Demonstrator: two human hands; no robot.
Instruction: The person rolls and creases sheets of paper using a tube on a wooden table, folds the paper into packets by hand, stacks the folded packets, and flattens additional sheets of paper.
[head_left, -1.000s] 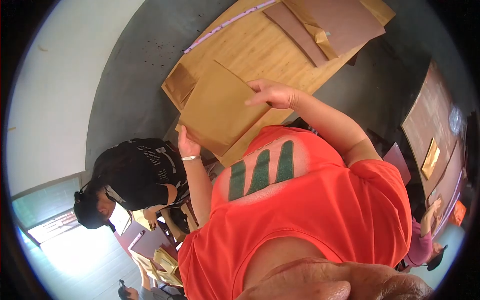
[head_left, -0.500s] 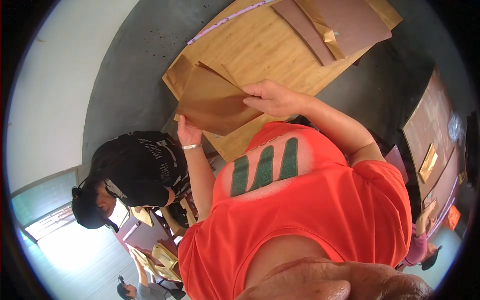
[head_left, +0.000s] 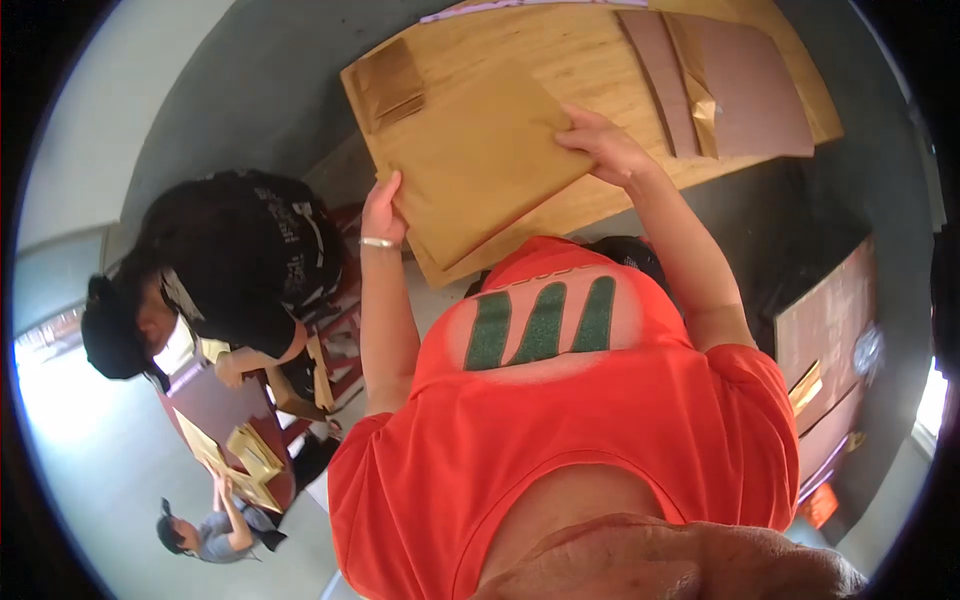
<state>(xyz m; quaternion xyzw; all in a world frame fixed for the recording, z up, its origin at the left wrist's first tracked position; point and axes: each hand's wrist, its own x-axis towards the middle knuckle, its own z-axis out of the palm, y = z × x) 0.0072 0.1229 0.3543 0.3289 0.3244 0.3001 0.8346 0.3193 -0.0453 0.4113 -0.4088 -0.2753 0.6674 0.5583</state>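
A flat stack of brown paper [head_left: 485, 165], its exact kind hard to make out, is held level just above the wooden table [head_left: 580, 50]. My left hand [head_left: 383, 210] grips its left edge, with the thumb upright along the side and the other fingers mostly hidden. At the right edge my right hand [head_left: 605, 145] pinches the stack, some fingers out of sight beneath it. Behind the stack, near the table's left corner, lies a smaller folded brown paper piece [head_left: 390, 80].
Reddish-brown sheets [head_left: 765, 95] with a shiny brown paper strip [head_left: 690, 75] across them lie on the table's right. A person in black [head_left: 240, 235] bends over another table at left; a person in grey [head_left: 225, 535] handles papers [head_left: 255, 455]. Another table [head_left: 825, 330] stands at right.
The brown paper was tilted with its layers fanned apart; now it is flatter and squared, its broad face up. Both hands have moved outward on its edges. The view has shifted.
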